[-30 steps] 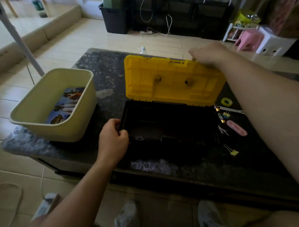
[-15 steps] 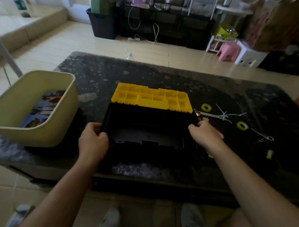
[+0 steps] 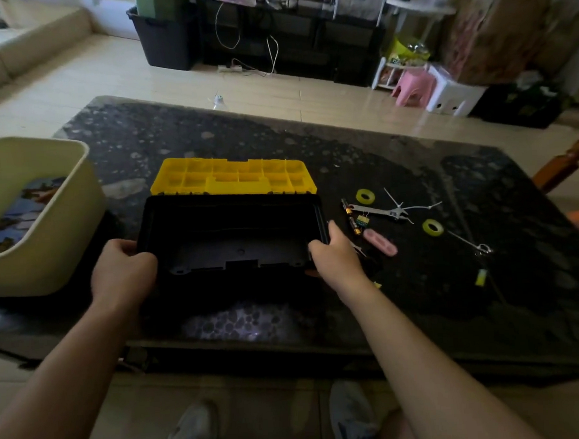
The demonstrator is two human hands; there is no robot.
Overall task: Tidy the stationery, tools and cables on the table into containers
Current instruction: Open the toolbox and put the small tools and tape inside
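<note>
Head view: the yellow lid (image 3: 233, 177), held upright a second ago, now lies flat behind the empty black toolbox (image 3: 229, 228) on the table (image 3: 418, 313), left hand (image 3: 123, 269) and right hand (image 3: 336, 257) gripping its ends, ready for loading.

On the table (image 3: 417, 296) I see the toolbox (image 3: 229, 235) nearest me, its lid (image 3: 233, 177) flat behind it, a tub (image 3: 44, 263) to its left, a wrench (image 3: 375, 211) and tape rolls (image 3: 365, 196) to its right.
</note>
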